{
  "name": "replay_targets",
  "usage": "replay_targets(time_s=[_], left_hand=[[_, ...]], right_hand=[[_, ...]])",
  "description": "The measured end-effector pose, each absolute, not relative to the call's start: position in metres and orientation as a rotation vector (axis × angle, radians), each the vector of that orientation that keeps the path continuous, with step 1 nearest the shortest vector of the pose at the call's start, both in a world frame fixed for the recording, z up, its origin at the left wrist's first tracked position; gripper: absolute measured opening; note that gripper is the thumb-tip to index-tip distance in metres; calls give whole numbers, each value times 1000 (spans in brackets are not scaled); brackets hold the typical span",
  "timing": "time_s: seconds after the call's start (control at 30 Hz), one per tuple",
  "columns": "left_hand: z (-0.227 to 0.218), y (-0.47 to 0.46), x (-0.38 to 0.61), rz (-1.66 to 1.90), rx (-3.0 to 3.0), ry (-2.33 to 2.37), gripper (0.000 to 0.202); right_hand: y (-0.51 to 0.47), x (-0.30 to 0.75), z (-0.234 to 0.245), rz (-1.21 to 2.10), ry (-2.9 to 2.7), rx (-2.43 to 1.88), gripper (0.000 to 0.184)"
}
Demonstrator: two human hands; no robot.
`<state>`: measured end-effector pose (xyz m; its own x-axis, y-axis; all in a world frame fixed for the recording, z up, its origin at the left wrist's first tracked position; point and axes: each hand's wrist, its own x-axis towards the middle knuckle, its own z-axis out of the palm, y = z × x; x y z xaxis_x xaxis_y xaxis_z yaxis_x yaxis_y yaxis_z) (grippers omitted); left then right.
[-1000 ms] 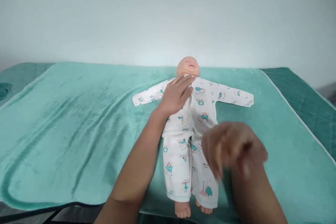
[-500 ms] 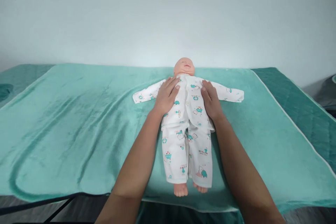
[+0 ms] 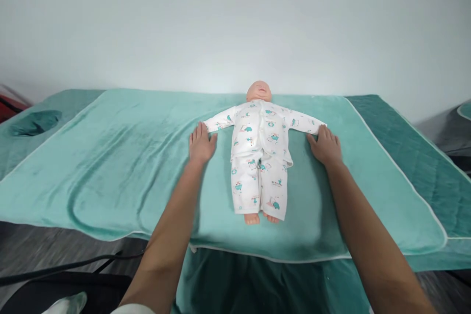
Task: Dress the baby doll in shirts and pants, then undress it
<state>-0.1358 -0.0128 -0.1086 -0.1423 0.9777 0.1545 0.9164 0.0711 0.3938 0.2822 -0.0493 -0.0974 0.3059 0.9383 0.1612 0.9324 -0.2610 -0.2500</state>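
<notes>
A baby doll point(image 3: 259, 90) lies on its back on a light green blanket point(image 3: 121, 157), head toward the wall, arms spread. It wears a white printed pajama top point(image 3: 253, 130) and matching pajama pants point(image 3: 270, 186), its bare feet showing below. My left hand point(image 3: 201, 143) rests at the cuff of the sleeve on the left, fingers stretched out against it. At the cuff on the opposite side lies my right hand point(image 3: 327, 146), also flat with fingers extended. Both palms face down, and neither hand grips anything that I can see.
Beneath the blanket is a darker green quilted cover point(image 3: 408, 162), visible at the right. A white wall point(image 3: 235, 34) stands behind. A crumpled dark green cloth point(image 3: 35, 122) lies at the far left. Below the front edge, a black bar point(image 3: 66, 266) crosses the lower left.
Both hands have moved outward from the doll's chest to its sleeve cuffs. The camera view has shifted, so the doll looks smaller and more floor shows in front.
</notes>
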Motion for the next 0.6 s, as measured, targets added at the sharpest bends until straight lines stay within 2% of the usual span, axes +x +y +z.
replay_targets(time_s=[0.17, 0.33, 0.47, 0.6], left_hand=[[-115, -33, -146, 629, 1944, 2224, 70], [-113, -79, -138, 709, 1996, 2171, 58], [-115, -136, -120, 921, 2092, 2024, 44], [-120, -198, -99, 1097, 2124, 1705, 34]], right_hand=[[-87, 273, -99, -23, -1581, -2277, 70], [-155, 239, -110, -62, -1640, -2032, 59], [-224, 193, -117, 105, -1721, -1678, 51], [-276, 153, -115, 285, -1722, -1476, 50]])
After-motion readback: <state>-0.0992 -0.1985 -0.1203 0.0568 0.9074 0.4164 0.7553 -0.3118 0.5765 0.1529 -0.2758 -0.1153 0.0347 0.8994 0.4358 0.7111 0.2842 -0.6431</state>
